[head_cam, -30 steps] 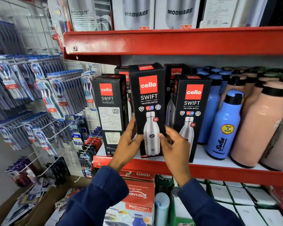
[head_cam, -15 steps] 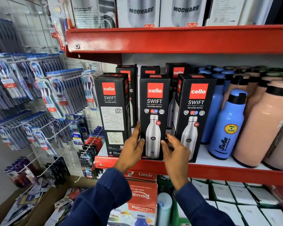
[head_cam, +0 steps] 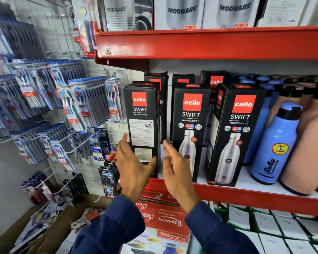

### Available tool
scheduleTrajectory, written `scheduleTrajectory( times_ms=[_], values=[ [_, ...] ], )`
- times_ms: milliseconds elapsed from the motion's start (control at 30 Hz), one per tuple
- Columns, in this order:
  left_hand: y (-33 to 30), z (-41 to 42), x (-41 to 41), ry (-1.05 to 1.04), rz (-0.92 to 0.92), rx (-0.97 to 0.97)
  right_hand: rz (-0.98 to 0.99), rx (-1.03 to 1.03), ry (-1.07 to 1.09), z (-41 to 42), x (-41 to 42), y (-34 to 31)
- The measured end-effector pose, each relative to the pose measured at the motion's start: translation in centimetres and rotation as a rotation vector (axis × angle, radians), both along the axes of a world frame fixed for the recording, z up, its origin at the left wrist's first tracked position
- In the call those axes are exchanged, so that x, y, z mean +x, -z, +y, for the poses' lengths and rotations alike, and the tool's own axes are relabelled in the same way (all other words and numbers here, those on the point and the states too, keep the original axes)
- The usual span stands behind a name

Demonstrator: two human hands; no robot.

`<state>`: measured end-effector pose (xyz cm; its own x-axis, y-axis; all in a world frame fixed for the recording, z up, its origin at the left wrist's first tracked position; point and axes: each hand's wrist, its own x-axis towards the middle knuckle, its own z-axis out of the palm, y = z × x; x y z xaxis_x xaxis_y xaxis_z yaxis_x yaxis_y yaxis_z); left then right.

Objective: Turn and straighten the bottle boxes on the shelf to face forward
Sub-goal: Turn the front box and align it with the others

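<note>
Three black Cello Swift bottle boxes stand in the front row of the red shelf [head_cam: 246,196]. The left box [head_cam: 142,123] shows its label side with printed text. The middle box [head_cam: 190,125] and the right box [head_cam: 236,132] show the bottle picture. More black boxes [head_cam: 214,79] stand behind them. My left hand [head_cam: 131,165] is spread at the lower left of the left box, thumb by its front. My right hand [head_cam: 174,171] hovers open between the left and middle boxes, holding nothing.
Blue bottles [head_cam: 274,143] and pink bottles [head_cam: 308,151] fill the shelf's right side. White Modware boxes [head_cam: 182,11] sit on the upper shelf. Toothbrush packs [head_cam: 77,107] hang on a wire grid to the left. Red cartons [head_cam: 165,219] and white boxes [head_cam: 264,222] lie below.
Both hands have let go of the middle box, which now stands on the shelf facing forward. They have shifted left to either side of the left box.
</note>
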<state>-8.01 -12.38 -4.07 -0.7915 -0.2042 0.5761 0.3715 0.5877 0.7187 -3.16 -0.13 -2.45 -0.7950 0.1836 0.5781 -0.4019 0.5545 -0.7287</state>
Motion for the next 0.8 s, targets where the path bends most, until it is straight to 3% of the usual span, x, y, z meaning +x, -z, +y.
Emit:
scheduleTrajectory(
  times_ms=[100,333,567,800],
  values=[
    [0.4,0.5,-1.2,0.057,-0.100,0.050,-0.060,-0.020,0.022,-0.7,-1.3,-0.4],
    [0.0,-1.4,-4.1,0.178,-0.023,0.235,-0.015,-0.017,0.077,-1.6,-3.0,-0.1],
    [0.0,-4.9,-7.3,0.599,-0.199,0.466,-0.092,0.006,0.179,-3.3,-4.7,1.4],
    [1.3,-4.4,-7.3,0.706,-0.326,0.406,-0.111,0.001,0.242,-3.4,-4.9,3.7]
  ],
)
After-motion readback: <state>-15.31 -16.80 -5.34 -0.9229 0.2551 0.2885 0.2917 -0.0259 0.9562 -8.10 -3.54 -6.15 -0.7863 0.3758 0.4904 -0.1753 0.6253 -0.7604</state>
